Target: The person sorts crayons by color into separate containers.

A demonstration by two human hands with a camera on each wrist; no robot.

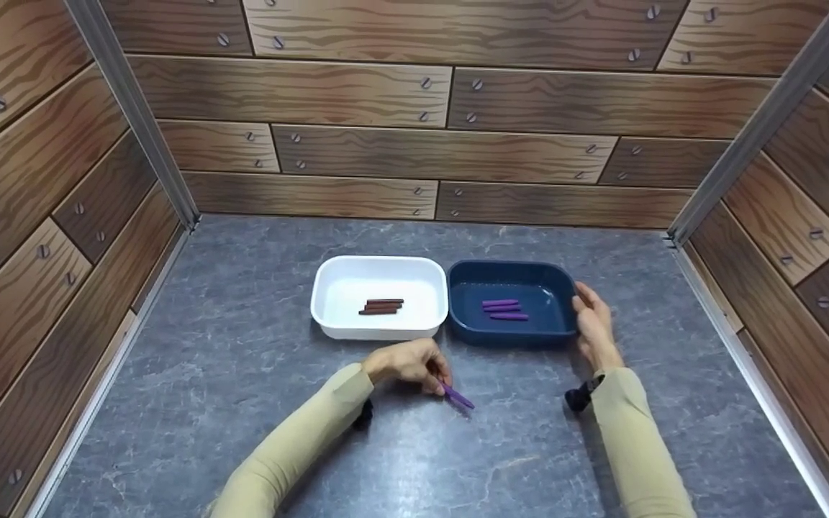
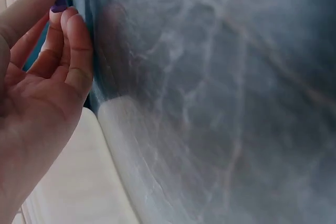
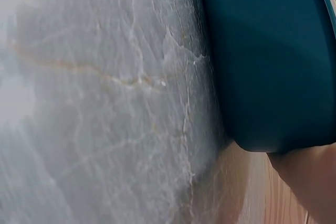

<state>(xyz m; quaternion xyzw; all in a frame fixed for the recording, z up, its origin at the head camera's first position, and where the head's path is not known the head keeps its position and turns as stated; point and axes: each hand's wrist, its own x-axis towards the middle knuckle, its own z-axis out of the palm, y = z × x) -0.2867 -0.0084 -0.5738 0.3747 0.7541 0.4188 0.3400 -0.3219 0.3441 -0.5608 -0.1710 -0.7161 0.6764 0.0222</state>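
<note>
My left hand (image 1: 414, 362) pinches a purple crayon (image 1: 459, 397) between thumb and fingertips, low over the table in front of the two containers. In the left wrist view, only one end of that crayon (image 2: 59, 4) shows between the fingers. My right hand (image 1: 593, 324) holds the right end of a dark blue container (image 1: 512, 338), with the thumb at its rim. Several purple crayons (image 1: 505, 308) lie inside this container. To its left stands a white container (image 1: 378, 334) with several brown crayons (image 1: 381, 307) on its bottom.
Both containers stand side by side, touching or nearly so, on a grey marbled table (image 1: 242, 403). Wood-patterned panels (image 1: 357, 147) enclose the back and both sides, with metal posts (image 1: 137, 108) at the corners.
</note>
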